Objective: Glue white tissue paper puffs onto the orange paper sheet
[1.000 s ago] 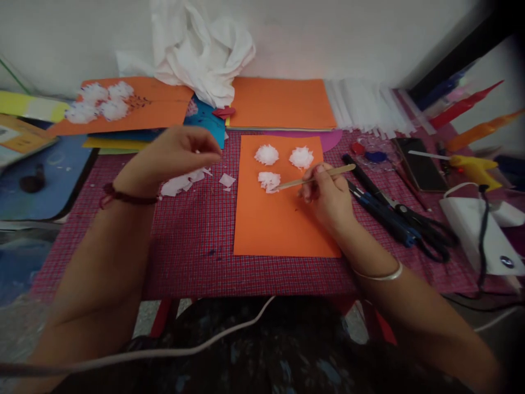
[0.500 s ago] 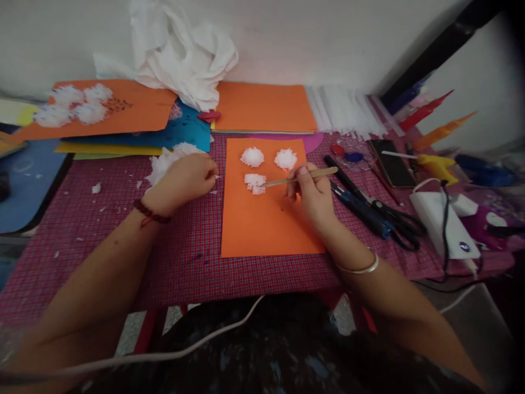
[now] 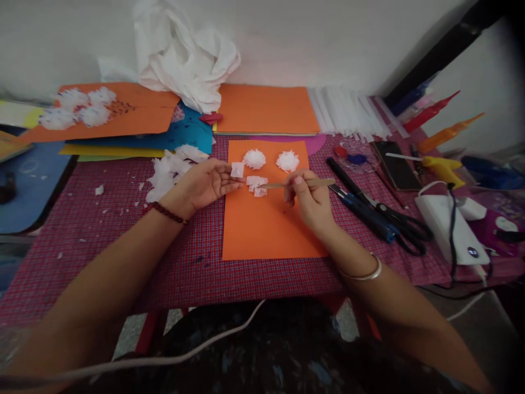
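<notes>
My left hand (image 3: 209, 185), palm turned up, holds a small square of white tissue paper (image 3: 237, 169) at its fingertips, over the left edge of an orange sheet (image 3: 266, 230). Between the fingers of my right hand (image 3: 307, 197) is a flat wooden craft stick (image 3: 318, 182). Its tip reaches a flat cluster of tissue pieces (image 3: 257, 185) on the sheet. Above that cluster are two fluffy white tissue puffs, one on the left (image 3: 254, 159) and one on the right (image 3: 287, 161). Loose tissue pieces (image 3: 164, 175) lie in a heap behind my left wrist.
A box cutter (image 3: 365, 213) and black scissors (image 3: 404, 221) lie right of the sheet. Farther right are a yellow glue gun (image 3: 443, 167) and a white power bank (image 3: 451, 224). Crumpled white tissue (image 3: 184, 60), stacked orange paper (image 3: 266, 109) and a decorated orange card (image 3: 139, 112) are along the back.
My left hand has moved right from the tissue heap to the sheet, turned palm up and brought a tissue square. My right hand keeps the stick at the cluster, barely shifted.
</notes>
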The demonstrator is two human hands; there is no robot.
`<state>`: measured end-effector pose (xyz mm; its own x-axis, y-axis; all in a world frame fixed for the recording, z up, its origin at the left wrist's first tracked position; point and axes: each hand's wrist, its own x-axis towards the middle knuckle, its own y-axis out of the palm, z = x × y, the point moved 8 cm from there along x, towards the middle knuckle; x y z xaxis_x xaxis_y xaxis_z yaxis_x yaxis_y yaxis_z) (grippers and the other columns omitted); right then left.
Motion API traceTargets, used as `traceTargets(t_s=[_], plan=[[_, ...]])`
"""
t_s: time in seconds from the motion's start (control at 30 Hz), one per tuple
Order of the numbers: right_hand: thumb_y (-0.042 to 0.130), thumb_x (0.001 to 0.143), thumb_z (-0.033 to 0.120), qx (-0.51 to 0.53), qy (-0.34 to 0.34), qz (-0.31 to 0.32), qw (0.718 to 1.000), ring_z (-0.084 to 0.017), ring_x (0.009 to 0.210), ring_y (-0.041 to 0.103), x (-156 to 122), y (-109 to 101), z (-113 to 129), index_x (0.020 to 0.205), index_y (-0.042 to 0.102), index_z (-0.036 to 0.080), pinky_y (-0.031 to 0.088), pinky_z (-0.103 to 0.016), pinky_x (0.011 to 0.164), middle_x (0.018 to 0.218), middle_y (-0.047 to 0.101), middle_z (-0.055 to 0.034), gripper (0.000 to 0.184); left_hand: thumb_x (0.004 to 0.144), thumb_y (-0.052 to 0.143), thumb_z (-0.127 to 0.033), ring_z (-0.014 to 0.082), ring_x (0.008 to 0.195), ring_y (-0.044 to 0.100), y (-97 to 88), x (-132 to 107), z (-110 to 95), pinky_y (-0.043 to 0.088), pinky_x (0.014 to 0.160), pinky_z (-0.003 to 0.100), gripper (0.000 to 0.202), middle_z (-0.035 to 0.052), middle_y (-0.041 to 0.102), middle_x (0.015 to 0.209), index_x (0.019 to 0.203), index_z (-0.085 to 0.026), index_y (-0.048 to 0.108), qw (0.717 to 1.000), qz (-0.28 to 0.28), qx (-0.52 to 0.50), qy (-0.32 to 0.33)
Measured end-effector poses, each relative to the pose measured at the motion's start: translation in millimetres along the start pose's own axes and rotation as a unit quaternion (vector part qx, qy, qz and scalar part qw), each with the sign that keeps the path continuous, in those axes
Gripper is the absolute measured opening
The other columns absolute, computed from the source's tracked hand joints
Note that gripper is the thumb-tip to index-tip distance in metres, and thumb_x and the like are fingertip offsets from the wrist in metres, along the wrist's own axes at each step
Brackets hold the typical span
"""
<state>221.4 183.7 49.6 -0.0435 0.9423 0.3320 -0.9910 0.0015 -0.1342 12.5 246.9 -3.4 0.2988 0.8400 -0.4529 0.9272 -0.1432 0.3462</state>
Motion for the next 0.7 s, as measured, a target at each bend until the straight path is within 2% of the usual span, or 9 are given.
traceTargets(t_s=[0.07, 0.17, 0.27, 0.37, 0.53, 0.6, 0.7], plan=[[0.053, 0.098, 0.059, 0.007, -0.008, 0.0, 1.0, -0.009, 0.048, 0.049, 0, 0, 1, 0.083, 0.057, 0.023, 0.039, -0.026, 0.048, 0.057, 0.054, 0.0049, 0.039, 0.092, 0.057, -0.027, 0.0145, 0.076, 0.07, 2.5, -2, -4, 0.058, 0.075, 0.027, 0.018, 0.0035, 0.069, 0.074, 0.077, -0.018, 0.06, 1.0, 0.004, 0.011, 0.021], [0.052, 0.1, 0.055, 0.006, -0.012, 0.014, 1.0, -0.009, 0.049, 0.049, -1, 3, 1, 0.085, 0.058, 0.023, 0.039, -0.026, 0.048, 0.059, 0.054, 0.0047, 0.036, 0.084, 0.067, -0.016, 0.0096, 0.067, 0.063, 3.1, -8, -12, 0.055, 0.075, 0.027, 0.012, 0.0004, 0.066, 0.072, 0.075, -0.016, 0.061, 0.995, -0.015, 0.08, 0.06], [0.048, 0.102, 0.054, -0.024, -0.009, 0.049, 0.998, -0.009, 0.052, 0.051, -3, 9, -3, 0.089, 0.058, 0.023, 0.041, -0.027, 0.052, 0.062, 0.055, 0.004, 0.035, 0.082, 0.066, -0.011, 0.0082, 0.061, 0.056, 2.2, -11, -18, 0.048, 0.068, 0.027, 0.01, -0.0005, 0.063, 0.068, 0.073, -0.015, 0.062, 0.976, -0.036, 0.189, 0.1], [0.045, 0.104, 0.052, -0.077, -0.021, 0.075, 0.994, -0.01, 0.056, 0.052, -6, 12, -3, 0.089, 0.059, 0.023, 0.042, -0.028, 0.056, 0.065, 0.055, 0.003, 0.035, 0.082, 0.065, -0.02, 0.0099, 0.06, 0.052, 5.9, -12, -25, 0.04, 0.062, 0.027, 0.011, 0.0, 0.061, 0.066, 0.073, -0.016, 0.064, 0.931, -0.032, 0.324, 0.166], [0.042, 0.104, 0.045, -0.178, -0.053, 0.083, 0.979, -0.011, 0.056, 0.049, -7, 10, 3, 0.086, 0.059, 0.022, 0.04, -0.03, 0.058, 0.064, 0.053, 0.0021, 0.034, 0.08, 0.064, -0.029, 0.0146, 0.069, 0.053, 19.5, -17, -36, 0.039, 0.066, 0.029, 0.017, 0.0012, 0.06, 0.069, 0.067, -0.018, 0.063, 0.824, -0.006, 0.496, 0.274], [0.043, 0.103, 0.041, -0.2, -0.056, 0.081, 0.975, -0.012, 0.055, 0.048, -6, 8, 5, 0.086, 0.059, 0.021, 0.039, -0.03, 0.059, 0.063, 0.053, 0.0021, 0.031, 0.081, 0.062, -0.031, 0.0152, 0.07, 0.054, 25.7, -18, -32, 0.04, 0.066, 0.029, 0.018, 0.0016, 0.061, 0.069, 0.068, -0.018, 0.064, 0.806, 0.028, 0.529, 0.263], [0.043, 0.102, 0.039, -0.22, -0.048, 0.081, 0.971, -0.012, 0.056, 0.049, -5, 8, 5, 0.087, 0.059, 0.021, 0.038, -0.031, 0.06, 0.063, 0.054, 0.0016, 0.029, 0.083, 0.06, -0.034, 0.0147, 0.067, 0.056, 37.5, -20, -15, 0.04, 0.064, 0.028, 0.019, 0.0015, 0.066, 0.072, 0.076, -0.019, 0.069, 0.806, 0.107, 0.542, 0.215]])
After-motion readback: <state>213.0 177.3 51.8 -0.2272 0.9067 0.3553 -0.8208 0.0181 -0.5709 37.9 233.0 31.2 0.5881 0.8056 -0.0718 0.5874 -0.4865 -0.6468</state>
